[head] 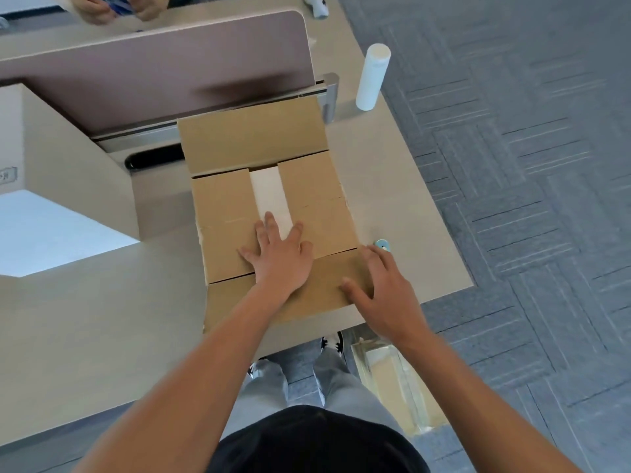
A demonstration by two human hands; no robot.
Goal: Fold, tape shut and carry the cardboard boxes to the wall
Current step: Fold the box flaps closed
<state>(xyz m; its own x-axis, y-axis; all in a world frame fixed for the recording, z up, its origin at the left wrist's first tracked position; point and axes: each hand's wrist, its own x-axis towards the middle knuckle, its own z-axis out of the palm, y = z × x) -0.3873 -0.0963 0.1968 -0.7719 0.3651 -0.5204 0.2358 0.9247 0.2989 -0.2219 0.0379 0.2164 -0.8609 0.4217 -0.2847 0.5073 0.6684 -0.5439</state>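
Observation:
A brown cardboard box [225, 213] stands on the beige desk [102, 302] in the middle of the view. Its two short flaps are folded in, with a pale gap between them. The far long flap [252, 138] stands up and the near long flap [307, 295] lies outward toward me. My left hand [278, 254] presses flat with spread fingers on the folded flaps. My right hand [382, 291] rests with straight fingers on the right end of the near flap. A small blue-rimmed tape roll [381, 245] lies just past my right fingertips.
A mauve desk divider [164, 70] rises behind the box. A white cylinder bottle [372, 76] stands at the back right. A white open box [51, 230] sits at the left. Another person's hands [116, 8] work beyond the divider. Grey carpet [529, 165] lies to the right.

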